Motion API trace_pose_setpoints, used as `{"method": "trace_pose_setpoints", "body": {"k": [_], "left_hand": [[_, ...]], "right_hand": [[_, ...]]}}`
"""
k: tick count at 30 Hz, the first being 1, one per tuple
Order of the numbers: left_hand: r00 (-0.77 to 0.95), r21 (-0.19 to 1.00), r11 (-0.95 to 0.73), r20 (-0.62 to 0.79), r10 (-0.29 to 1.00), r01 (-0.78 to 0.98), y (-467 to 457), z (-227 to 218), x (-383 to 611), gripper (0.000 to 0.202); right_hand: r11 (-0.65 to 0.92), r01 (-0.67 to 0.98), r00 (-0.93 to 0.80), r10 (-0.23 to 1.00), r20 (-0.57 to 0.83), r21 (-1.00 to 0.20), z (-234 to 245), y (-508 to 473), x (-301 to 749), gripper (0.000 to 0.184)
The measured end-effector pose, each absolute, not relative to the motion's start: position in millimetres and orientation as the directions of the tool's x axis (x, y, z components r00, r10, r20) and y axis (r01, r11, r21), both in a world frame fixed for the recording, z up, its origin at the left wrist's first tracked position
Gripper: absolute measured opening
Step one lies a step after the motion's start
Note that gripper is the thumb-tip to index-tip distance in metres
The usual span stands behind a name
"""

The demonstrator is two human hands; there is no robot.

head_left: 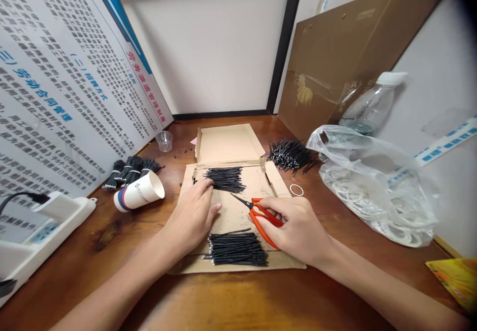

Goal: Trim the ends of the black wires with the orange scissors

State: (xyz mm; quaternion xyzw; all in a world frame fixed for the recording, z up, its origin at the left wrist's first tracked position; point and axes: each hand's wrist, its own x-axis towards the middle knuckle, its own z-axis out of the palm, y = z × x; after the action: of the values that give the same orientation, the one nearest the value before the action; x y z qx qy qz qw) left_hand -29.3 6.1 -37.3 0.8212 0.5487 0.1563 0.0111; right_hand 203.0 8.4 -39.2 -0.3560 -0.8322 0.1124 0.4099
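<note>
My right hand (298, 224) is wrapped round the orange handles of a pair of scissors (261, 216). The narrow dark blades point up and left, and they look closed or nearly so. My left hand (196, 209) rests on the cardboard with its thumb spread away from the fingers. Its fingertips are at the left end of a row of short black wires (225, 179); whether they press on any wire is hard to see. A second pile of black wires (238, 249) lies nearer to me. Both piles lie on an opened flat cardboard box (257, 192) sprinkled with small dark scraps.
Loose black wires (290, 155) are heaped at the right, near a white ring (296, 190) and a clear plastic bag (376, 192). A bottle (372, 102) stands behind. On the left are tied wire bundles (132, 169), a tipped paper cup (139, 192) and a power strip (46, 236).
</note>
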Motion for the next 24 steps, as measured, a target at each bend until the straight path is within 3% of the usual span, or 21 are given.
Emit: {"method": "trace_pose_setpoints", "body": {"k": [4, 7, 10, 13, 19, 24], "left_hand": [[0.334, 0.203, -0.389, 0.258, 0.907, 0.899, 4.2, -37.4, -28.3, 0.037], [0.392, 0.285, -0.457, 0.259, 0.883, 0.842, 0.1, -29.6, -23.7, 0.034], [0.534, 0.377, -0.552, 0.161, 0.830, 0.744, -5.2, -16.7, -16.0, 0.019], [0.613, 0.395, -0.578, 0.044, 0.789, 0.715, -9.6, -8.0, -9.4, 0.010], [0.576, 0.477, -0.491, -0.040, 0.816, 0.729, -14.6, -11.2, -8.1, 0.013], [0.489, 0.568, -0.397, -0.010, 0.872, 0.721, -14.5, -10.6, -8.5, 0.013]], "right_hand": [[0.723, 0.501, -0.416, 0.683, 0.601, -0.475, -38.1, 8.5, 202.5, 0.019], [0.722, 0.495, -0.405, 0.683, 0.608, -0.483, -37.7, 8.6, 202.5, 0.019], [0.719, 0.503, -0.411, 0.687, 0.599, -0.480, -37.7, 8.9, 203.3, 0.018], [0.721, 0.504, -0.415, 0.685, 0.598, -0.476, -37.5, 9.2, 203.7, 0.017], [0.723, 0.493, -0.410, 0.684, 0.603, -0.484, -37.9, 8.3, 202.8, 0.018], [0.724, 0.499, -0.386, 0.678, 0.626, -0.476, -36.5, 7.9, 203.1, 0.017]]}}
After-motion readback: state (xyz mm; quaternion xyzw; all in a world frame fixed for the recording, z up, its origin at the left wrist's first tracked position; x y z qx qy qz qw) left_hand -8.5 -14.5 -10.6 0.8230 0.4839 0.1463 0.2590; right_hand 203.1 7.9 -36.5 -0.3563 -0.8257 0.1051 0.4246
